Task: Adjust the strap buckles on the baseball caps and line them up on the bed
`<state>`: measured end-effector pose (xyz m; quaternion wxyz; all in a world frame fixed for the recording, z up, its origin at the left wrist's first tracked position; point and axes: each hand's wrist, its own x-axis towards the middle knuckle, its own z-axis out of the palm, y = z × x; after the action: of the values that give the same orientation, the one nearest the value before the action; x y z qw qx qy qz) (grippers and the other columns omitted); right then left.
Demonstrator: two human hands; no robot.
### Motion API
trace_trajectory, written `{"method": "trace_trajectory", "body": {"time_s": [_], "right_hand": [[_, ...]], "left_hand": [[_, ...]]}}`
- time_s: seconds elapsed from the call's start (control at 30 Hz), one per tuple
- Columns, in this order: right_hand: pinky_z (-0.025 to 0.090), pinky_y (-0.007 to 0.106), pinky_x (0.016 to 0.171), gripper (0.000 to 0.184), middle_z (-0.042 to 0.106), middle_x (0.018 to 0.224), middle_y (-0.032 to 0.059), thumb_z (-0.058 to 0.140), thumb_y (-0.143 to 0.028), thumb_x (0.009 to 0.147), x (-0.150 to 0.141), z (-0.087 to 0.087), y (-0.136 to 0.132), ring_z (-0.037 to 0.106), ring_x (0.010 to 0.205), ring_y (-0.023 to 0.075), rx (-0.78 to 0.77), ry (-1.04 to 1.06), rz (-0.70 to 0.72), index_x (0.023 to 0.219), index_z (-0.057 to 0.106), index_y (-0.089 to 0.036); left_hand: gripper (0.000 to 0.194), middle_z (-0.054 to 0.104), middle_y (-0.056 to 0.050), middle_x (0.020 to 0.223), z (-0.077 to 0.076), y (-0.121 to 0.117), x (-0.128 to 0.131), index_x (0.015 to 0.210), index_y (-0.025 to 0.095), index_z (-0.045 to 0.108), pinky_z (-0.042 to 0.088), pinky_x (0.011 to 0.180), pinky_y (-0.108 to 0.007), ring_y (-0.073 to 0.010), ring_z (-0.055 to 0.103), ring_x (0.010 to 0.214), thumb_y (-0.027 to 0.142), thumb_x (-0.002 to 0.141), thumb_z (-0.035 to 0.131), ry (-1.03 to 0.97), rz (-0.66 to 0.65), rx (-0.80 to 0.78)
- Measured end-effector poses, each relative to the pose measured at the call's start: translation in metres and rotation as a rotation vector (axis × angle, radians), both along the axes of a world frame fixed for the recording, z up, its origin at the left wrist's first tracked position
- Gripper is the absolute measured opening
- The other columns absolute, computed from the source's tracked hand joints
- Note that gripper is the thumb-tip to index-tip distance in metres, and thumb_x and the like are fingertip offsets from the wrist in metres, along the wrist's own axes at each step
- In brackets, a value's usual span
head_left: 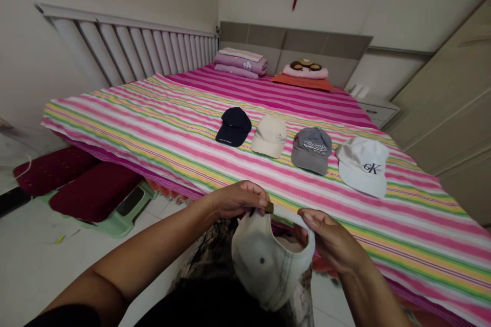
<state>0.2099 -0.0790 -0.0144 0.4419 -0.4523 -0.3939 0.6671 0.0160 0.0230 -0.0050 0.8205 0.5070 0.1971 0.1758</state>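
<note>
Pale baseball cap (253,260), crown hanging below its back strap (286,214), before the body at the near edge of the bed (153,112). I see the left hand (241,200) pinched closed at the buckle (269,208) and the right hand (332,237) pinching the strap's other end. I judge this as strap handling; further work there would call for two steady pinches.

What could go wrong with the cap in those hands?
The held cap hangs below the left hand and right hand, so it might drop if they slip. The left fingers pinch near the clasp, so a tug there might loosen the strap. The grey cap and white cap lie close together, so bumping one could shift the other.
</note>
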Motion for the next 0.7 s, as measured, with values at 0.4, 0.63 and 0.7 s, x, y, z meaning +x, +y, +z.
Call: {"method": "trace_trajectory", "body": {"time_s": [0.4, 0.63, 0.7], "right_hand": [[0.023, 0.022, 0.043, 0.039, 0.044, 0.043, -0.0032, 0.066, -0.048, 0.064, -0.005, 0.009, 0.001, 0.032, 0.04, 0.0072, -0.022, -0.032, -0.107, 0.05, 0.05, -0.016], [0.018, 0.021, 0.041, 0.037, 0.041, 0.041, -0.0055, 0.062, -0.048, 0.069, -0.011, 0.009, 0.003, 0.027, 0.038, 0.0053, -0.016, -0.217, 0.068, 0.055, 0.052, -0.015], [0.015, 0.02, 0.039, 0.034, 0.039, 0.038, -0.0073, 0.064, -0.047, 0.066, -0.015, 0.008, 0.005, 0.023, 0.036, 0.0044, -0.031, -0.244, 0.022, 0.058, 0.053, -0.015]], "left_hand": [[0.019, 0.054, 0.001, 0.052, -0.011, -0.001, 0.006, 0.053, 0.011, 0.06, 0.032, 0.053, -0.018, -0.0051, 0.045, 0.052, 0.024, 0.05, 0.073, 0.034, 0.052, -0.117], [0.02, 0.054, 0.002, 0.056, -0.015, -0.008, 0.007, 0.063, 0.012, 0.056, 0.028, 0.047, -0.018, -0.0051, 0.045, 0.049, 0.021, 0.055, 0.072, 0.005, -0.051, -0.097], [0.024, 0.055, 0.002, 0.06, -0.015, -0.01, 0.006, 0.07, 0.012, 0.056, 0.028, 0.048, -0.017, -0.005, 0.046, 0.052, 0.023, 0.056, 0.072, -0.002, -0.061, -0.081]]}}
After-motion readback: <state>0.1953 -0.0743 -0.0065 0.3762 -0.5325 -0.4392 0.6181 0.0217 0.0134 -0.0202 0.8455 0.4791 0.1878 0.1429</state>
